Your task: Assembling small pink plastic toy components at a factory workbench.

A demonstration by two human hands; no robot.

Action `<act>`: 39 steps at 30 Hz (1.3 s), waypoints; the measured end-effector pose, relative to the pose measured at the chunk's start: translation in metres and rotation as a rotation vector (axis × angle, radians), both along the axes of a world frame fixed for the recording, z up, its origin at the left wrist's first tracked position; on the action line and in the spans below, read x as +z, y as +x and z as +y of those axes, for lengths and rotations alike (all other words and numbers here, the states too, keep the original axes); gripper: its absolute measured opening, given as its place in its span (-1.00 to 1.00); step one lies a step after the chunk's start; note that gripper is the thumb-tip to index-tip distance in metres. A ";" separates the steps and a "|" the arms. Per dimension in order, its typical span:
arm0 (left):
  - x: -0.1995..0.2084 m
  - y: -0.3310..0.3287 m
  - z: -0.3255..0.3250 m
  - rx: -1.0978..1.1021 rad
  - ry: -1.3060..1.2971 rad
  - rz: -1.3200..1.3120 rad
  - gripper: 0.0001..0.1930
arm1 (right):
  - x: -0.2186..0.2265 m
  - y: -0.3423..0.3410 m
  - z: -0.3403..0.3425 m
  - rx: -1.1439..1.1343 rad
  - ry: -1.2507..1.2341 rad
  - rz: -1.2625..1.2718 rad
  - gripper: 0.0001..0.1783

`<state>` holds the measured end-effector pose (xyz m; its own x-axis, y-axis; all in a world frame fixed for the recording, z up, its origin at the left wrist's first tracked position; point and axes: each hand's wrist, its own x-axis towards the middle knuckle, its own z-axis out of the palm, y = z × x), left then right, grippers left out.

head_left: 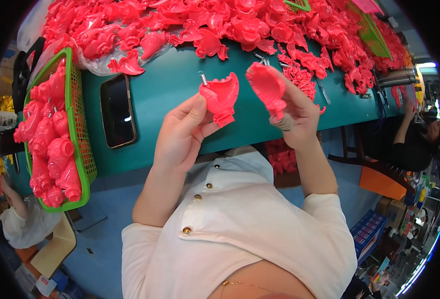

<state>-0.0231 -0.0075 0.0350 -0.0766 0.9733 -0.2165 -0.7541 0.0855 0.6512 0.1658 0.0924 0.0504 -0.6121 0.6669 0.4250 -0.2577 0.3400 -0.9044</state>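
My left hand (pixel 176 133) pinches a glossy pink plastic shell half (pixel 222 97) between thumb and fingers, its hollow side partly showing. A small metal spring (pixel 203 78) stands up from that shell's left edge. In my right hand (pixel 303 117) is a second pink shell half (pixel 267 85), tilted, with a ribbed narrow end lower down. A beige wrap covers one of the right fingertips. The two shell halves are held apart, a short gap between them, above the front part of the green table (pixel 165 84).
Loose pink shells (pixel 250 25) heap along the far side. Small pink parts (pixel 299 79) lie behind my right hand, near a slim metal tool (pixel 323 91). At left, a green basket (pixel 88 134) holds joined pink pieces beside a black phone (pixel 118 110). Other people sit at both sides.
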 end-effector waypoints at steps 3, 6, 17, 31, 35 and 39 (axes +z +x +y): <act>0.007 0.003 0.002 -0.012 0.000 0.024 -0.62 | -0.006 -0.003 -0.001 -0.002 0.037 -0.028 -0.17; 0.008 0.005 0.002 -0.009 0.017 0.034 -0.61 | -0.009 -0.004 0.002 0.040 0.097 -0.020 -0.19; 0.012 0.012 0.003 0.010 0.016 0.074 -0.61 | -0.010 -0.005 0.004 0.020 0.226 -0.042 -0.25; 0.020 0.014 0.003 0.023 0.041 0.152 -0.61 | 0.001 -0.008 0.012 0.050 0.512 -0.171 -0.27; 0.020 0.016 0.003 0.030 0.047 0.194 -0.60 | 0.007 -0.011 0.009 0.014 0.629 -0.199 -0.32; 0.017 0.019 0.002 0.048 0.067 0.240 -0.60 | 0.008 -0.009 0.009 0.033 0.763 -0.313 -0.30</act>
